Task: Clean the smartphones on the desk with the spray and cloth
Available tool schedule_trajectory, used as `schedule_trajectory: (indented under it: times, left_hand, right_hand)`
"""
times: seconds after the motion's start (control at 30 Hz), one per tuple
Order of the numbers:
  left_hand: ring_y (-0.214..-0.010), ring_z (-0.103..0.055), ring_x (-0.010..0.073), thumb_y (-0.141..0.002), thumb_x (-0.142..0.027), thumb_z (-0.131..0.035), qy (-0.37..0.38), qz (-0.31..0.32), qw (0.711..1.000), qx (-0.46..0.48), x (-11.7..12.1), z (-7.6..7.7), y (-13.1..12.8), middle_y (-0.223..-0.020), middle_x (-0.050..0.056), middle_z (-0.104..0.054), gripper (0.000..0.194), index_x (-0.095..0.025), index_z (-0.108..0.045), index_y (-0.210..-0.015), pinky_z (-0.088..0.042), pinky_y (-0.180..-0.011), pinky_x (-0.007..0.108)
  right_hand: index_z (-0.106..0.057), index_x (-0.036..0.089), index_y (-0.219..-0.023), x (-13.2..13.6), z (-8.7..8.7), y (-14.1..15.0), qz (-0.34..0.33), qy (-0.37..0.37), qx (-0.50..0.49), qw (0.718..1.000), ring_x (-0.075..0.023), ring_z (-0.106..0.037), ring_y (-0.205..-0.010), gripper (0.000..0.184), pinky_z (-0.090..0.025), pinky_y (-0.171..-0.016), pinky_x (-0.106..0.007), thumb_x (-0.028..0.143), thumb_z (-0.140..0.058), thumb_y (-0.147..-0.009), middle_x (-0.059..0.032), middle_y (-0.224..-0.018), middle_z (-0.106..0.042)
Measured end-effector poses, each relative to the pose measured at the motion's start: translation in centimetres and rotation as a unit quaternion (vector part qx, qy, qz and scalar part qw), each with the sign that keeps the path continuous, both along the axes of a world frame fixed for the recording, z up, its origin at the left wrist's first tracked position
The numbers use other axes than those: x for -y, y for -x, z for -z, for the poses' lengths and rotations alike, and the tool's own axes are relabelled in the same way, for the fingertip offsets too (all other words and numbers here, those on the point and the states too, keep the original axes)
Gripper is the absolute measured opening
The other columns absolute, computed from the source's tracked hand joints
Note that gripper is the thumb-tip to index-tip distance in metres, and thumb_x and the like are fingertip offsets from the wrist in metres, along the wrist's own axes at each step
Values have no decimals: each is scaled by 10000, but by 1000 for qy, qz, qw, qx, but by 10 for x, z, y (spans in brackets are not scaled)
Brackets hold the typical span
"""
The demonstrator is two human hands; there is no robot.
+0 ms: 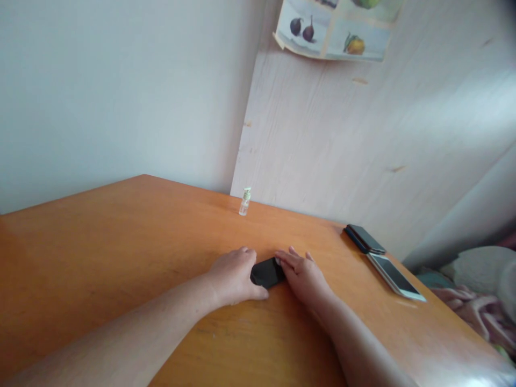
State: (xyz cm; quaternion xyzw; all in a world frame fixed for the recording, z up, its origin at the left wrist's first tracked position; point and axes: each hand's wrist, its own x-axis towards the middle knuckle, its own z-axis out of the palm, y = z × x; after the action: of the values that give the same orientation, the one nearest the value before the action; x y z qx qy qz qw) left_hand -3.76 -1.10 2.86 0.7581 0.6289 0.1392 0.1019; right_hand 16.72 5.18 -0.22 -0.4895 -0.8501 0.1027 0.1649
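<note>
A black phone [266,272] lies flat on the orange wooden table [121,252], between both my hands. My left hand [234,276] curls round its left end, thumb along the near edge and fingers bent over the far side. Over the phone's right end rests my right hand [302,274], fingers stretched out and lying on the far edge. Most of the phone's right part is hidden under that hand.
A small clear bottle with a pale cap [244,202] stands near the table's far edge by the wall. A dark phone [364,238] and a white-edged phone [395,276] lie along the right edge. Bedding [475,290] lies beyond the table on the right.
</note>
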Motion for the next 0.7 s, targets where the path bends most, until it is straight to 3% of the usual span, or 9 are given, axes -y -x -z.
schedule_trajectory:
  times: [0.1, 0.17, 0.3, 0.37, 0.43, 0.57, 0.63, 0.7]
  left_hand:
    - [-855, -628, 260, -581, -581, -722, -4, -6, 1000, 0, 1, 0, 0, -964, 73, -635, 508, -210, -584, -899, -435, -640, 311]
    - [-837, -627, 255, -584, -576, -720, -5, -6, 1000, -1, 0, 1, -1, -950, 69, -635, 492, -212, -581, -885, -426, -625, 309]
    - [-820, -631, 251, -594, -557, -713, -7, -2, 1000, 6, -2, 4, 0, -935, 67, -644, 461, -216, -591, -881, -404, -600, 300]
    - [-821, -633, 246, -611, -543, -703, -12, 2, 1000, 14, -3, 7, 0, -926, 65, -648, 435, -220, -596, -881, -398, -598, 293]
    - [-808, -630, 242, -606, -556, -705, -18, 3, 1000, 14, -4, 9, 1, -913, 61, -648, 444, -222, -597, -878, -392, -593, 291]
    - [-796, -626, 239, -575, -601, -721, -19, 2, 1000, 5, -4, 9, 1, -921, 58, -645, 506, -222, -595, -886, -392, -586, 291]
    - [-807, -629, 244, -565, -609, -729, -17, 3, 1000, 3, -4, 7, 0, -927, 62, -647, 518, -221, -595, -882, -395, -588, 291]
    - [-809, -632, 245, -592, -596, -718, -19, 3, 1000, 5, -4, 7, 0, -928, 68, -650, 487, -219, -592, -872, -393, -585, 291]
  right_hand:
    - [-606, 289, -1275, -8, 5, -13, 56, -1, 9, 998, -257, -400, -1372, 379, -140, -1164, -564, 279, -392, -963, -13, -1332, -610]
    - [-610, 279, -1272, -1, 3, -8, 57, -16, 12, 998, -259, -403, -1371, 383, -141, -1167, -553, 261, -393, -957, -17, -1332, -610]
    - [-583, 328, -1299, 27, -8, 17, -76, -24, -6, 997, -220, -401, -1374, 404, -181, -1171, -490, 239, -379, -962, 25, -1364, -585]
    - [-552, 373, -1322, 32, -13, 23, -121, -16, -8, 992, -212, -390, -1380, 416, -166, -1169, -511, 246, -371, -970, 46, -1381, -567]
    - [-559, 371, -1314, 27, -13, 19, -86, -10, 3, 996, -237, -371, -1391, 403, -116, -1159, -576, 263, -377, -972, 37, -1383, -565]
    - [-580, 290, -1305, 9, -8, 3, 51, -3, 33, 998, -294, -313, -1417, 396, -87, -1134, -643, 279, -365, -973, -13, -1383, -567]
    - [-560, 288, -1327, 13, -8, 4, 34, 1, 38, 999, -298, -270, -1434, 409, -97, -1134, -642, 298, -341, -982, -10, -1417, -533]
    - [-513, 304, -1371, 24, -10, 13, -42, 7, 37, 998, -281, -242, -1446, 426, -100, -1144, -622, 329, -315, -994, 1, -1463, -481]
